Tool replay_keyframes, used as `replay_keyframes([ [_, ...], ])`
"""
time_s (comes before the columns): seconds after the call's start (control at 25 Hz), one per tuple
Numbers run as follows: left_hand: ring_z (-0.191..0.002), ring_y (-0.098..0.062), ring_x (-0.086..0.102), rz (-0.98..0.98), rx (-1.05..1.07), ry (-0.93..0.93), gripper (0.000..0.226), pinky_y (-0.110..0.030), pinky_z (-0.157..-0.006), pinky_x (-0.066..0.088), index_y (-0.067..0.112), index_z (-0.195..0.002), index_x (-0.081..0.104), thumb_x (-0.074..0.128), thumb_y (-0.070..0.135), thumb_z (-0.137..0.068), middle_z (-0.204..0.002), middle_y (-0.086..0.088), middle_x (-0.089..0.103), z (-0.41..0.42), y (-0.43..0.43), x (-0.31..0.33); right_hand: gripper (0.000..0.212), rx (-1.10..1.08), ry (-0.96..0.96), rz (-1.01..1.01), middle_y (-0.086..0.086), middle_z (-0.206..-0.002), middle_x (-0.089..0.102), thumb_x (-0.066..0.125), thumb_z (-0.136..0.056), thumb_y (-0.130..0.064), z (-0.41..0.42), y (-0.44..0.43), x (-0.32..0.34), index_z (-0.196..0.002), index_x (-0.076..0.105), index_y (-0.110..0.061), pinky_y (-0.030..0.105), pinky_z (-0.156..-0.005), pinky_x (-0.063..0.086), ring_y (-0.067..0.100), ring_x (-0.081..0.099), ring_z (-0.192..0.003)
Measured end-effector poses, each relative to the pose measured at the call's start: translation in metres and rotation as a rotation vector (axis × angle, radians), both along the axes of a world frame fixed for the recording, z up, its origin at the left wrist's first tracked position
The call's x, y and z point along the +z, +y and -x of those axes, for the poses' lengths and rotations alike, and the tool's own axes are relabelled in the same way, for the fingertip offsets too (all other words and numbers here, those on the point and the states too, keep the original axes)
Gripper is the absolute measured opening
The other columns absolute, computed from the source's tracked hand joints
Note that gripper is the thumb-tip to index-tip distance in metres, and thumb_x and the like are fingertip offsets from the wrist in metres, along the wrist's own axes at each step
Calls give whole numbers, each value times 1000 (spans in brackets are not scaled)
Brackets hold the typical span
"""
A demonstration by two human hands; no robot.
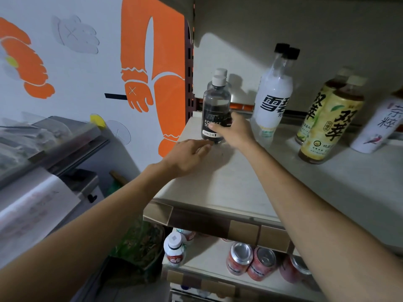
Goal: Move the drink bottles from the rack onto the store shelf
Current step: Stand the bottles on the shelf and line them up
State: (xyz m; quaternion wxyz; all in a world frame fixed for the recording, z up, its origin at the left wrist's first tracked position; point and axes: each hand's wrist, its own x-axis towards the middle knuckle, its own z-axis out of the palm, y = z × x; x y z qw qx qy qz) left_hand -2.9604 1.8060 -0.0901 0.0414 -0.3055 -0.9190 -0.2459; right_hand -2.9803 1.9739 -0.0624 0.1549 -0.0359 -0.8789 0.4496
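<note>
Gripping a dark drink bottle (216,105) with the right hand (234,131), thumb across the label, fingers curled round the far side. Bottle upright, base down on the store shelf (239,182), near its left end.

Resting the left hand (189,156) on the shelf just left of and nearer than the right hand, fingers loosely curled, holding nothing. Fingertips close to the bottle's base, possibly touching it; hard to tell from this angle.

Directly beyond the held bottle, a second bottle (220,72) of the same kind, only its white cap and shoulder showing. To the right of the right hand, two tall white bottles (272,105) with black caps, one behind the other. Further right, two yellow tea bottles (331,125), then a white bottle (379,127) at the frame's edge.

Beneath both forearms, on a lower shelf (207,253), red cans (250,261) and a small white bottle (174,249).
</note>
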Motion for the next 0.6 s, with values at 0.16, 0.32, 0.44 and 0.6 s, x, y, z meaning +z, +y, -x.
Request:
replay_keyframes([
  [0.16,-122,-24,52,77,-40,119,48,-39,-103,39,22,-130,57,36,40,-91,-134,-2,58,-16,12,14,49,71,-86,-23,3,-131,62,71,-87,-29,-8,7,5,-131,53,-17,28,-89,42,21,58,-116],
  [0.32,-126,-24,50,82,18,-82,39,-29,-101,36,22,-137,50,47,28,-99,-141,-2,51,-22,7,22,44,155,-119,-106,1,-135,57,61,-93,-26,-34,21,13,-136,53,-18,29,-99,40,18,53,-125],
  [0.44,-118,-22,54,154,-25,-205,36,-24,-92,36,24,-133,53,51,30,-98,-135,-5,56,-32,17,46,26,129,-127,-211,-1,-122,64,65,-91,-32,-65,49,24,-115,66,-22,32,-101,45,16,58,-115],
  [0.6,-115,-21,55,255,-139,-155,32,-30,-97,42,27,-127,58,51,35,-96,-129,-3,58,-50,40,86,19,59,-210,-391,2,-115,68,63,-93,-28,-121,79,49,-104,71,-15,29,-93,46,19,61,-108],
])
